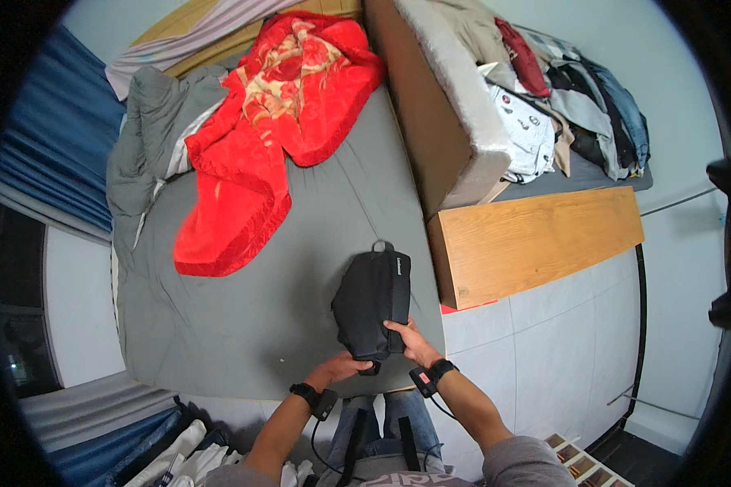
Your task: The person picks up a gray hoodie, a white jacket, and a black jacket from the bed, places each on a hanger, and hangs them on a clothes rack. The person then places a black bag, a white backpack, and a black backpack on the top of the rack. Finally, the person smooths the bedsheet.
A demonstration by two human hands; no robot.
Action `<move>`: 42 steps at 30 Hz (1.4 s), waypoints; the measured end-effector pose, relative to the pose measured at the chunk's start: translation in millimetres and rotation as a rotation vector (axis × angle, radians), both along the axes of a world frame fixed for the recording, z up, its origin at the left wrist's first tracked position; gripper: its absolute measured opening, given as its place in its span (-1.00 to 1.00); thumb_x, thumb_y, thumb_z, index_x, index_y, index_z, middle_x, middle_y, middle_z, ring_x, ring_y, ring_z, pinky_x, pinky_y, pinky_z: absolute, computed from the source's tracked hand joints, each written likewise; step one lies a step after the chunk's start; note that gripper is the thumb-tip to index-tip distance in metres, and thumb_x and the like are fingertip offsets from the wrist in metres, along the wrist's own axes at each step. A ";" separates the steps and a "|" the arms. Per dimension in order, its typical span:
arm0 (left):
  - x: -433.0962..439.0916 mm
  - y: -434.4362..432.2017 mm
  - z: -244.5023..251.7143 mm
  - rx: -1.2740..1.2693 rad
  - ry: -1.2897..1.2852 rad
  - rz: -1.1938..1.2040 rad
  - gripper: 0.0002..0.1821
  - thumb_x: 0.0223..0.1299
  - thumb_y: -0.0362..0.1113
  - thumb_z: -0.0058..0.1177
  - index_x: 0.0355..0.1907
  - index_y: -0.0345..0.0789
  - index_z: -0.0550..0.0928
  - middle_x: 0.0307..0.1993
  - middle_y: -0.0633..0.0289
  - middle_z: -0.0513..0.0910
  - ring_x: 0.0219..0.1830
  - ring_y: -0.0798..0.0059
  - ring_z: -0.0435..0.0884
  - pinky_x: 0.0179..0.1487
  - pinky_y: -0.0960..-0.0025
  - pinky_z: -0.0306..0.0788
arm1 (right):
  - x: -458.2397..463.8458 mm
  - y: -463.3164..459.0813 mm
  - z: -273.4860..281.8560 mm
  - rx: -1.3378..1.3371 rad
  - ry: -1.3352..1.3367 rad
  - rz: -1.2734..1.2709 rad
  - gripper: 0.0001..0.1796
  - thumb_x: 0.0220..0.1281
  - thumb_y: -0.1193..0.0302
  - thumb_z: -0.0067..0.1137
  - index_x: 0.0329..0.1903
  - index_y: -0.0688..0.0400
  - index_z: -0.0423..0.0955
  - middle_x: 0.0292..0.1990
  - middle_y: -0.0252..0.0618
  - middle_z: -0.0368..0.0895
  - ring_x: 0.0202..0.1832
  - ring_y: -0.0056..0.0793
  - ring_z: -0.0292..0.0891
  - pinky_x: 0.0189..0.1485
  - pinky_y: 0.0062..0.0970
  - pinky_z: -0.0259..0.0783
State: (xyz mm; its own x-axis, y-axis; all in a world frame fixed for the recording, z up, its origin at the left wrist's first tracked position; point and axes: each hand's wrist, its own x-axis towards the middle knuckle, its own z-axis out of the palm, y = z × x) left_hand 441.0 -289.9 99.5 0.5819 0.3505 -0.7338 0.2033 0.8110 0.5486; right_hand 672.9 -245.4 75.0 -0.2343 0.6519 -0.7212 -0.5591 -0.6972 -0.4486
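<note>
A black fabric bag (368, 298) lies near the front right edge of a bed with a grey sheet (219, 329). A small loop shows at its far end, and its right side bears light writing. My right hand (415, 343) grips the bag's near right side, thumb on top. At the near end, my left hand (342, 368) pinches a short black strap piece (370, 369). The fingers under the bag are hidden. Both wrists wear black straps with small cabled devices.
A red floral blanket (243, 207) and a grey quilt (158, 115) lie farther up the bed. To the right stand a wooden cabinet (542, 240) and a heap of clothes (560, 109) behind a padded panel (457, 91). Blue curtains (55, 134) hang at left.
</note>
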 end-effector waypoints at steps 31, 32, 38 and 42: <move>179.0 -46.0 178.1 -0.178 -0.692 -0.233 -0.20 0.41 0.35 -0.24 0.35 -0.30 0.41 0.32 0.12 0.47 0.32 0.18 0.42 0.40 0.06 0.28 | 81.3 -341.6 324.3 0.683 -0.333 -0.597 -0.19 -0.01 0.46 0.45 0.34 0.27 0.28 0.15 -0.22 0.54 0.16 -0.44 0.51 0.26 -0.36 0.44; 194.2 -56.3 185.0 -0.196 -0.717 -0.266 -0.19 0.40 0.36 -0.23 0.35 -0.31 0.41 0.31 0.12 0.47 0.32 0.17 0.43 0.40 0.06 0.29 | 85.2 -353.0 326.6 0.692 -0.355 -0.623 -0.18 -0.01 0.46 0.45 0.34 0.27 0.28 0.15 -0.22 0.54 0.16 -0.44 0.51 0.25 -0.36 0.44; 299.8 -135.8 229.7 -0.299 -0.872 -0.451 -0.13 0.35 0.41 -0.21 0.33 -0.35 0.44 0.28 0.07 0.51 0.29 0.14 0.47 0.39 0.07 0.30 | 122.7 -440.1 338.0 0.721 -0.476 -0.817 -0.20 0.03 0.44 0.46 0.33 0.28 0.28 0.15 -0.21 0.54 0.16 -0.43 0.51 0.24 -0.34 0.46; 367.3 -188.9 267.1 -0.351 -0.954 -0.532 -0.09 0.33 0.44 -0.20 0.31 -0.38 0.45 0.26 0.04 0.53 0.28 0.12 0.49 0.39 0.08 0.31 | 153.6 -497.5 348.6 0.766 -0.496 -1.009 -0.26 0.11 0.43 0.43 0.31 0.29 0.28 0.13 -0.21 0.55 0.12 -0.44 0.54 0.22 -0.36 0.49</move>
State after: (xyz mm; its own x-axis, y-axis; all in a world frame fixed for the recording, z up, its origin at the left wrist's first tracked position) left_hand 808.3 -478.8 366.6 0.9669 -0.2429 0.0775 0.1885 0.8857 0.4242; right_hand 826.4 -742.9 423.6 0.7547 0.6554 0.0274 -0.3415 0.4283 -0.8366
